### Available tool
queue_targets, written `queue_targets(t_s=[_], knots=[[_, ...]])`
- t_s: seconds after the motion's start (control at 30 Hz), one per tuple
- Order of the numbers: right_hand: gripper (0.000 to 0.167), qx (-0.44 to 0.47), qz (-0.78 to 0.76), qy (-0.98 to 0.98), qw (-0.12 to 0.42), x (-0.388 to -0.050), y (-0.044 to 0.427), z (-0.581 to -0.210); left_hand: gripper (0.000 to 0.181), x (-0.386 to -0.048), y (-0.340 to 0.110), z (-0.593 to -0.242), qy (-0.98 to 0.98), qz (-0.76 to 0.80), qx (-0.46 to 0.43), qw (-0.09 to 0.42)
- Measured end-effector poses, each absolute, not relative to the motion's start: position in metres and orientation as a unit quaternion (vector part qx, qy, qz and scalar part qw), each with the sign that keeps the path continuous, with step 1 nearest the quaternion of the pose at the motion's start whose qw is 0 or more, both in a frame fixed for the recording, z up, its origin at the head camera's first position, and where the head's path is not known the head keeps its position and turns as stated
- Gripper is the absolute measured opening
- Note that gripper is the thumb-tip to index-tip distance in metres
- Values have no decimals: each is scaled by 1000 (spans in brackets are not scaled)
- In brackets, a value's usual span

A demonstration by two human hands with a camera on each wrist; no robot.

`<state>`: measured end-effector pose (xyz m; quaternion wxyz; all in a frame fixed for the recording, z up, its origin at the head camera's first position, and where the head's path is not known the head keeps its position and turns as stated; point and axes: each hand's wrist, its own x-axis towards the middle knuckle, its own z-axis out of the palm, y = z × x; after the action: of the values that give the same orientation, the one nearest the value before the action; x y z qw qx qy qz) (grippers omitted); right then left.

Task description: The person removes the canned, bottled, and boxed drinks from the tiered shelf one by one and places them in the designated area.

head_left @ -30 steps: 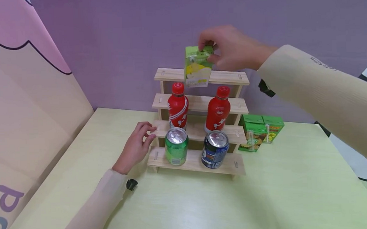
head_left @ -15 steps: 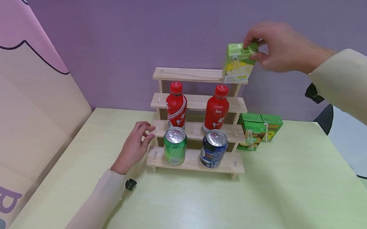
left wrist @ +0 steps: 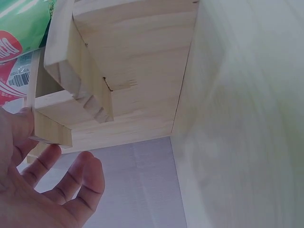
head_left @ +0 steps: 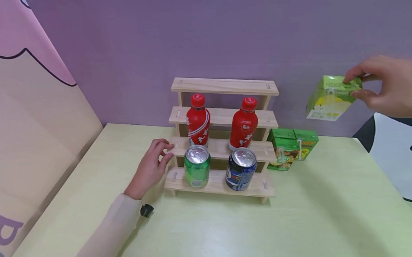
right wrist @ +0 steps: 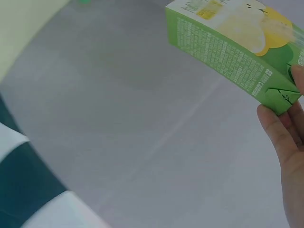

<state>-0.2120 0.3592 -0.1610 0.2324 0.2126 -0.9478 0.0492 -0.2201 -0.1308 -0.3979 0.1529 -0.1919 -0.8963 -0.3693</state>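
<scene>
I'm pinching the carton (head_left: 329, 102) by its top with my right grip (head_left: 390, 86), midair and well right of the rack (head_left: 225, 86), its long axis slanting down-left from there, while my left grip (head_left: 150, 167), the farther one, is holding the rack's left end.

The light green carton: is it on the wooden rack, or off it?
Off: the right hand holds the light green carton in the air, apart from the wooden rack and to its right.

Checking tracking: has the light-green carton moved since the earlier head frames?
Yes: the light-green carton went right, from overlapping the wooden rack to beyond its right end.
</scene>
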Motion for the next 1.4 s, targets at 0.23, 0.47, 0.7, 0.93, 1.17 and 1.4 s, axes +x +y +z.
queue_targets(t_s=[0.23,0.47,0.7,0.93,1.17,1.4], knots=[[34,173,57,-953,241,-195,385,-207,27,-222,-132,-396,-895,-370,-197,151],[35,193,65,-952,227,-190,399,-249,26,-221,-134,-394,-896,-371,-195,150],[38,205,117,-955,179,-187,402,-295,26,-221,-134,-392,-895,-372,-196,150],[43,201,188,-948,159,-191,403,-335,27,-221,-133,-394,-897,-370,-192,148],[40,213,188,-936,208,-196,404,-354,28,-221,-132,-393,-898,-367,-193,147],[39,234,189,-920,250,-204,402,-360,27,-220,-134,-392,-899,-364,-192,150]])
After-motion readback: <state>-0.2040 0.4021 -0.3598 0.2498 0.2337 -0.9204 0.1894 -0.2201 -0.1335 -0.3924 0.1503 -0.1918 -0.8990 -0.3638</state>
